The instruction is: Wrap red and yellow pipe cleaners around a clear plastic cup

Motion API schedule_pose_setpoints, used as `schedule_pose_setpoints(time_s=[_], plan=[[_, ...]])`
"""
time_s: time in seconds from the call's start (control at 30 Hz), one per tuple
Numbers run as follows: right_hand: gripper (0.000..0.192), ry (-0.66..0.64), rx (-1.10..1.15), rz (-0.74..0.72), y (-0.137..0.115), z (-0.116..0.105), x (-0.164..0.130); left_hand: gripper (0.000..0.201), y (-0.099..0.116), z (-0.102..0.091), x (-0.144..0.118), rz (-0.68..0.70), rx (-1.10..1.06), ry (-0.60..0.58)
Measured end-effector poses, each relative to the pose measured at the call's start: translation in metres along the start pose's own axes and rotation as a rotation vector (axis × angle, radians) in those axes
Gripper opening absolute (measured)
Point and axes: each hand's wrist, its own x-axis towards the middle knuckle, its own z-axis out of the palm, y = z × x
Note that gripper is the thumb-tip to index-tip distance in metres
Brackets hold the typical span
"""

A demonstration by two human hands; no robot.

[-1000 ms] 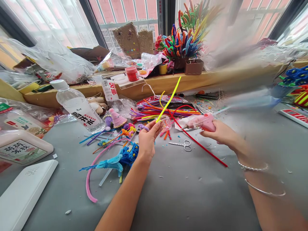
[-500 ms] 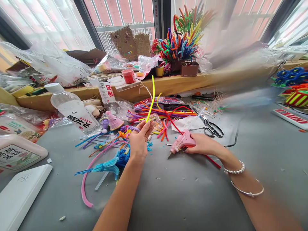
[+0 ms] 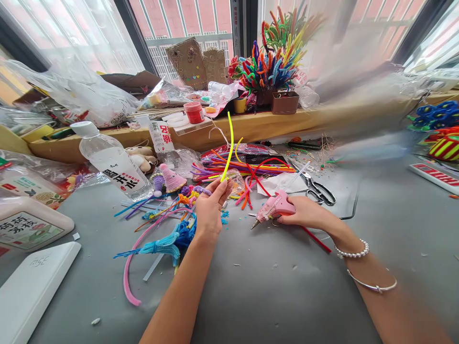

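My left hand [image 3: 210, 208] pinches the lower end of a yellow pipe cleaner [image 3: 229, 145], which stands up from the fingertips with a slight curve. My right hand [image 3: 303, 211] is wrapped round the handle of a pink hot glue gun [image 3: 274, 208]. The gun lies low over the table, its nozzle pointing left and down; whether it touches the surface I cannot tell. A red pipe cleaner [image 3: 315, 239] runs beneath the right hand. Left of my left wrist lies a bundle of blue pipe cleaners [image 3: 163, 246], beside a curved pink pipe cleaner [image 3: 127, 272].
Black-handled scissors [image 3: 321, 191] lie beyond my right hand. A heap of loose pipe cleaners [image 3: 211, 167] lies behind my left hand. A water bottle [image 3: 114, 162], a pink bottle [image 3: 32, 222] and a white box [image 3: 39, 282] stand at left. Pipe-cleaner flowers [image 3: 265, 69] fill a pot on the ledge.
The whole view has shifted slightly, so everything sits a little further right. Both hands keep their grips, and the pipe cleaner and glue gun hardly move.
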Motion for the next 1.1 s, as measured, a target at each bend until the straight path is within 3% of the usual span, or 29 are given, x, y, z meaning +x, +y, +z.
schedule_pose_setpoints(time_s=[0.2, 0.53, 1.1], plan=[[0.025, 0.241, -0.089, 0.074, -0.004, -0.007, -0.001, 0.021, -0.003, 0.002, -0.004, -0.043, 0.064, -0.045], [0.036, 0.659, 0.024, 0.1, -0.01, -0.008, -0.003, 0.018, -0.014, 0.007, -0.013, -0.183, 0.084, -0.152], [0.034, 0.855, 0.004, 0.045, -0.007, -0.002, -0.001, 0.026, -0.017, 0.008, -0.018, -0.173, 0.189, -0.236]])
